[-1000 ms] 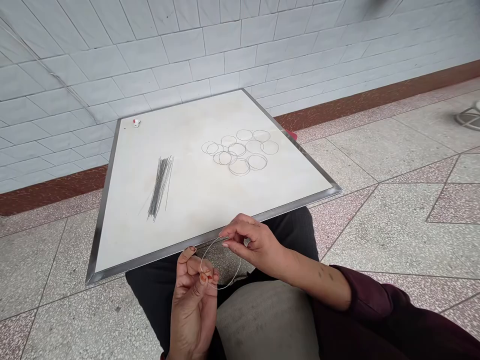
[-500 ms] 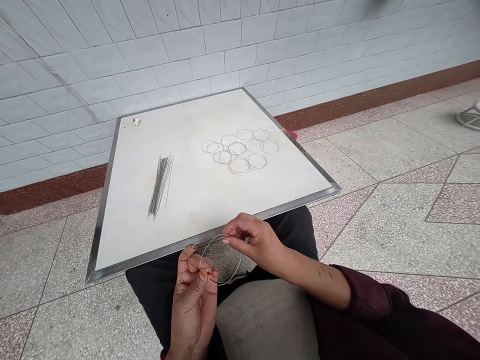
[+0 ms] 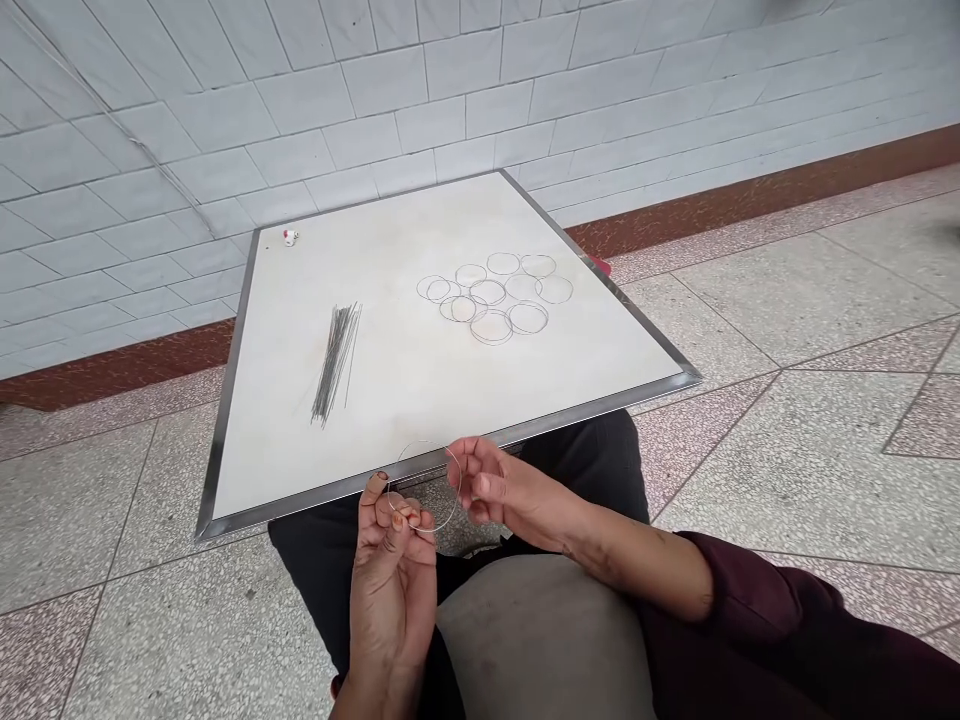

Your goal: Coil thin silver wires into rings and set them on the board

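My left hand [image 3: 394, 580] pinches a thin wire ring [image 3: 433, 530] between thumb and fingers, with its index finger raised. The ring stands up over the near edge of the table, and a gap shows in its upper part. Beside the ring's right side is my right hand [image 3: 491, 485], fingers loosely curved and thumb apart from them. Its index fingertip is close to the wire; whether it touches I cannot tell. Several overlapping wire rings [image 3: 487, 305] lie on the right of the white table [image 3: 405, 380]. A bundle of straight wires [image 3: 335, 365] rests on the left.
A metal rim [image 3: 300, 505] edges the table. A small white and red object [image 3: 291, 238] sits in its far left corner. Behind stands a white tiled wall [image 3: 390, 80], and the floor [image 3: 750, 480] is speckled stone. My legs [image 3: 307, 570] are under the near edge.
My right thumb and fingers have parted from the ring's top, which they pinched before. The ring is more upright, still in my left hand. The view has shifted slightly.
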{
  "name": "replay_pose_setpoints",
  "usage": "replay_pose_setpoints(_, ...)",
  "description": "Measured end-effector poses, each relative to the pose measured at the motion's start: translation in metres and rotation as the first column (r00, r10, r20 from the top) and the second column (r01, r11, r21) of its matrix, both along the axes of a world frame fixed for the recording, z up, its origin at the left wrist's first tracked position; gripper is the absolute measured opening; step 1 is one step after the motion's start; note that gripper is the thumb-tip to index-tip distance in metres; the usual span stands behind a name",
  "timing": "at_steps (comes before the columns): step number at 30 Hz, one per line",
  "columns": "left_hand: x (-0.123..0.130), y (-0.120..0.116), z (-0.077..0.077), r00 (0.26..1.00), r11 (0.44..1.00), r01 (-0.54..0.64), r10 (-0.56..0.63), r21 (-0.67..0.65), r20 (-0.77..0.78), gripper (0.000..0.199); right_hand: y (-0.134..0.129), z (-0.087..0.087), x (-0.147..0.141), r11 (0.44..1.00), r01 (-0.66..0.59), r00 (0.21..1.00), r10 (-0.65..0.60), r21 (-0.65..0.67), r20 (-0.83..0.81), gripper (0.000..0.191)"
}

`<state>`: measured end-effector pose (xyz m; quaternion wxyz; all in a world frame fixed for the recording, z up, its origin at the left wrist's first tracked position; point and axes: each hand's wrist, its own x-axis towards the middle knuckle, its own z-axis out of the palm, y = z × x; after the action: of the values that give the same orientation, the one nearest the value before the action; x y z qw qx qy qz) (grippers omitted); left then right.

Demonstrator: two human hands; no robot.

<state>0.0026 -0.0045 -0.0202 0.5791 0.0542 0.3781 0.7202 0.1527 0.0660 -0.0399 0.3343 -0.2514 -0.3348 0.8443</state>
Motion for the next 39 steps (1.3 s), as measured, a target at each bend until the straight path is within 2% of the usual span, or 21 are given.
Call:
replay_pose_setpoints(1, 0.000, 0.001, 0.000, 1.000, 1.000, -0.010, 0.010, -0.008, -0.002, 0.048, -0.003, -0.002, -0.004, 0.997, -0.060, 0.997, 0.058, -0.042, -0.041, 0.062)
replay_pose_setpoints(3, -0.001, 0.003, -0.001, 1.000, 0.999, -0.019, 0.019, -0.034, 0.001, 0.051, -0.011, -0.003, -0.013, 0.993, -0.116, 0.989, 0.115, 0.005, -0.094, 0.047)
replay_pose_setpoints(5, -0.001, 0.004, -0.002, 1.000, 0.998, -0.022, 0.023, -0.057, 0.005, 0.051, -0.016, -0.003, -0.021, 0.995, -0.092, 0.989, 0.096, 0.042, -0.111, 0.034)
replay_pose_setpoints(8, 0.000, 0.005, -0.004, 1.000, 0.998, -0.026, 0.025, -0.062, -0.002, 0.049, -0.019, -0.002, -0.029, 0.998, -0.036, 0.993, 0.040, 0.046, -0.107, 0.026)
replay_pose_setpoints(13, 0.001, 0.005, -0.006, 1.000, 0.999, -0.003, 0.003, -0.046, -0.013, 0.047, -0.015, -0.002, -0.030, 0.988, 0.047, 0.996, -0.036, 0.147, -0.078, 0.024)
replay_pose_setpoints(17, 0.002, 0.007, -0.007, 1.000, 0.999, 0.025, -0.025, -0.030, -0.002, 0.042, -0.013, -0.005, -0.029, 0.980, 0.063, 0.997, -0.056, 0.190, -0.045, 0.023)
replay_pose_setpoints(26, 0.002, 0.006, -0.007, 0.998, 0.998, 0.059, -0.059, -0.028, 0.020, 0.041, -0.011, -0.008, -0.027, 0.984, 0.059, 0.997, -0.050, 0.168, -0.056, 0.024)
replay_pose_setpoints(33, 0.000, 0.004, -0.004, 0.999, 0.998, 0.046, -0.047, -0.033, -0.019, 0.038, -0.013, -0.008, -0.025, 0.990, 0.052, 0.997, -0.045, 0.129, -0.062, 0.028)
replay_pose_setpoints(39, 0.001, 0.005, -0.001, 0.996, 0.997, 0.063, -0.066, -0.043, -0.057, 0.032, -0.013, -0.007, -0.024, 0.988, 0.053, 0.997, -0.044, 0.148, -0.064, 0.030)
